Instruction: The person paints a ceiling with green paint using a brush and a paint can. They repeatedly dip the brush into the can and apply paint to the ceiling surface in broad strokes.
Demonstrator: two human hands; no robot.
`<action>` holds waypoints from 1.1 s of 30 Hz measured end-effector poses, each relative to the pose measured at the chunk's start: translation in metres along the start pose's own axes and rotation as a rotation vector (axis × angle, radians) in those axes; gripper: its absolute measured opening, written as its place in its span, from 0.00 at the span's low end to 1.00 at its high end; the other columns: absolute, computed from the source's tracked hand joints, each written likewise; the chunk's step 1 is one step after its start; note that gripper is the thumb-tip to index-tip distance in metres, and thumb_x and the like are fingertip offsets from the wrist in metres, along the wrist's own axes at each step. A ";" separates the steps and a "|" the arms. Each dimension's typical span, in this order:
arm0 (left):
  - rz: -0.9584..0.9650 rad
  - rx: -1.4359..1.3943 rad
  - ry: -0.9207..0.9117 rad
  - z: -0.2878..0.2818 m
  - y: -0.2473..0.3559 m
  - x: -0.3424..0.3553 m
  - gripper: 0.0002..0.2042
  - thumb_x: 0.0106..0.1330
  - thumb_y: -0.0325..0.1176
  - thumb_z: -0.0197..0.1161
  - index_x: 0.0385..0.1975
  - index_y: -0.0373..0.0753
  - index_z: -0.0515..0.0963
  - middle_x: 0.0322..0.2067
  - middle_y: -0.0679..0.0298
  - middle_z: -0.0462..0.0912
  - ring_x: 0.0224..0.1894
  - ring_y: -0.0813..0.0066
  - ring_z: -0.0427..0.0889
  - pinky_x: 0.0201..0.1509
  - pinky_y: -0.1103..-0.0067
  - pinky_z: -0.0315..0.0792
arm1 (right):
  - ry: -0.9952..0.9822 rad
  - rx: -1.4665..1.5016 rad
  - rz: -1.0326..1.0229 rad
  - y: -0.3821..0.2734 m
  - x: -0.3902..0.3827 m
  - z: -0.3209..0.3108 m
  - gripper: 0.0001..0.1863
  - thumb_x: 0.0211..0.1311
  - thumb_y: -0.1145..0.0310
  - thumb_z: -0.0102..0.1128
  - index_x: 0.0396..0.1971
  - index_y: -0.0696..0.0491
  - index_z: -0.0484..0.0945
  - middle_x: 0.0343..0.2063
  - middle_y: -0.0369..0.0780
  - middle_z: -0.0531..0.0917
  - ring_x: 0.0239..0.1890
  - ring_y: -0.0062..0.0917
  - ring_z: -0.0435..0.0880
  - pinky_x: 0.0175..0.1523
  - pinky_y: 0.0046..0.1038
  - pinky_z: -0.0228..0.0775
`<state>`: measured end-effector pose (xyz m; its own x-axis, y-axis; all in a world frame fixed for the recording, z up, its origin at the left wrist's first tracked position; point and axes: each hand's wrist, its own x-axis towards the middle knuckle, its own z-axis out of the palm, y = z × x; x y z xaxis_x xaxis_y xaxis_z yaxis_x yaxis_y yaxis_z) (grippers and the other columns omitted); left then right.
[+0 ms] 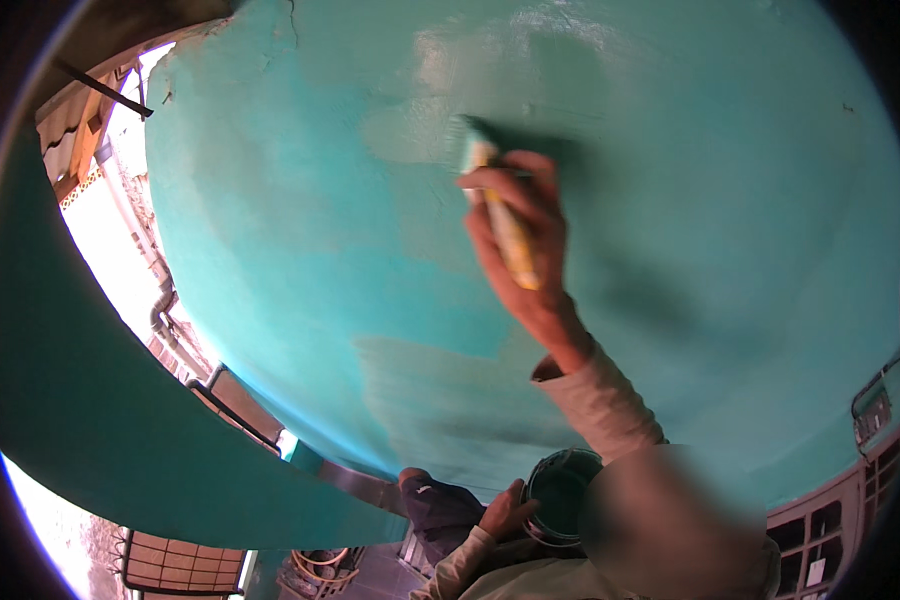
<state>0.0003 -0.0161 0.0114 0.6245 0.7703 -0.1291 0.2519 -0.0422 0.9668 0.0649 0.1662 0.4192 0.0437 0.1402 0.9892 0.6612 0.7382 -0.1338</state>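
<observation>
My right hand (525,215) is raised in front of a turquoise wall (270,230). Its fingers are closed round a paintbrush (512,240) with a yellowish handle. The brush's bristles, slightly blurred, lie at the wall, beside a glossy, wet-looking patch. Low in the view, my left hand (508,510) grips the near left side of a round bucket (560,490) with dark green paint inside. My right forearm and a blurred shape hide part of the bucket's right side.
A dark garment (440,515) shows left of my left hand; whose it is I cannot tell. Pale pipes (135,220) run along the bright opening at left. A metal grille (180,565) and a coiled hose-like thing (320,572) lie below. A paned door or window (815,530) stands lower right.
</observation>
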 end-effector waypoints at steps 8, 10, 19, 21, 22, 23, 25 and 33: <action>0.013 0.015 0.043 -0.001 0.002 -0.001 0.21 0.63 0.45 0.64 0.42 0.31 0.69 0.34 0.38 0.78 0.38 0.39 0.79 0.43 0.58 0.71 | 0.062 -0.205 0.070 0.001 -0.008 -0.100 0.18 0.53 0.89 0.57 0.41 0.52 0.83 0.44 0.40 0.72 0.43 0.28 0.75 0.45 0.27 0.71; 0.006 0.024 0.040 -0.002 0.006 -0.003 0.22 0.63 0.45 0.64 0.43 0.31 0.69 0.34 0.38 0.78 0.39 0.39 0.79 0.43 0.58 0.71 | 0.097 -0.253 0.071 -0.008 -0.009 -0.104 0.18 0.54 0.89 0.56 0.40 0.53 0.82 0.45 0.40 0.71 0.43 0.27 0.75 0.43 0.28 0.71; 0.083 -0.015 0.066 0.002 -0.008 -0.002 0.24 0.62 0.47 0.63 0.45 0.32 0.67 0.34 0.34 0.79 0.41 0.30 0.77 0.43 0.53 0.69 | 0.019 -0.173 0.157 -0.021 -0.025 -0.014 0.18 0.53 0.88 0.60 0.41 0.52 0.82 0.49 0.36 0.63 0.39 0.20 0.76 0.32 0.21 0.70; 0.064 -0.046 0.028 0.004 -0.015 0.001 0.24 0.62 0.47 0.63 0.46 0.32 0.67 0.34 0.34 0.79 0.41 0.31 0.78 0.43 0.53 0.69 | -0.005 -0.225 0.055 -0.026 -0.026 0.018 0.18 0.52 0.85 0.63 0.41 0.49 0.82 0.49 0.37 0.66 0.36 0.22 0.78 0.35 0.24 0.76; 0.051 -0.038 0.024 0.002 -0.009 0.000 0.25 0.62 0.47 0.63 0.46 0.32 0.67 0.34 0.34 0.78 0.41 0.32 0.78 0.43 0.53 0.69 | -0.049 -0.145 0.153 -0.028 -0.030 0.035 0.18 0.51 0.83 0.64 0.40 0.47 0.81 0.49 0.37 0.68 0.37 0.23 0.79 0.36 0.24 0.77; 0.039 -0.030 0.020 0.000 -0.003 -0.001 0.25 0.62 0.47 0.63 0.46 0.32 0.67 0.34 0.35 0.78 0.41 0.32 0.78 0.43 0.54 0.69 | -0.065 -0.176 0.099 -0.027 -0.031 0.049 0.17 0.51 0.81 0.66 0.40 0.46 0.80 0.48 0.36 0.69 0.38 0.25 0.80 0.37 0.26 0.77; 0.027 -0.054 0.017 -0.001 -0.002 -0.002 0.25 0.62 0.47 0.64 0.46 0.32 0.67 0.33 0.35 0.78 0.41 0.32 0.78 0.43 0.54 0.69 | -0.104 -0.117 0.104 -0.031 -0.027 0.078 0.17 0.50 0.79 0.68 0.39 0.45 0.78 0.46 0.37 0.69 0.38 0.27 0.80 0.36 0.32 0.78; 0.076 -0.020 0.076 0.005 -0.018 0.003 0.24 0.62 0.48 0.63 0.43 0.32 0.68 0.32 0.35 0.78 0.39 0.32 0.77 0.42 0.55 0.69 | -0.169 0.181 0.131 -0.027 -0.021 0.079 0.16 0.50 0.76 0.69 0.40 0.47 0.78 0.44 0.41 0.71 0.41 0.37 0.81 0.38 0.36 0.79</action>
<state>0.0014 -0.0162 -0.0077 0.5834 0.8112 -0.0390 0.1904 -0.0900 0.9776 -0.0127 0.1957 0.3973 -0.0158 0.3390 0.9407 0.5128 0.8104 -0.2834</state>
